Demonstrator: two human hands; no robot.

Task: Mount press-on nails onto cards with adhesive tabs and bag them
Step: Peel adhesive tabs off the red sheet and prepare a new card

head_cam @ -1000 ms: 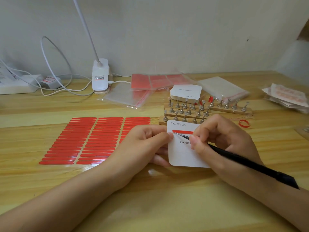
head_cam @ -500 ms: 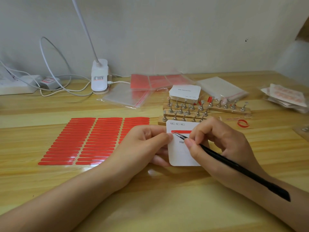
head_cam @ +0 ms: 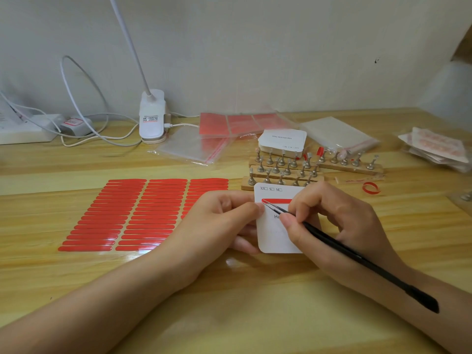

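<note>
Left hand: my left hand (head_cam: 219, 221) sits at centre frame, its fingers pinching the left edge of the white card (head_cam: 274, 235), thumb tip on the card face, other fingers curled beneath it.
Right hand: my right hand (head_cam: 339, 221) has its fingers clamped round black tweezers (head_cam: 357, 256), held like a pen.
Tweezers: the tips touch the left end of the red adhesive strip (head_cam: 277, 201) lying across the upper part of the card.
Card: just above the counter (head_cam: 255, 302), centre right of frame, printed XS, S, M along its top.
Adhesive sheet: rows of red adhesive strips (head_cam: 127, 215) lie flat at centre left.
Nail stands: wooden bars with metal nail holders (head_cam: 286, 169) stand just behind the card.
Card stack: a pile of white cards (head_cam: 282, 139) sits behind the stands.
Bags: clear zip bags (head_cam: 194, 146) lie at upper centre, near the lamp base (head_cam: 152, 116).
</note>
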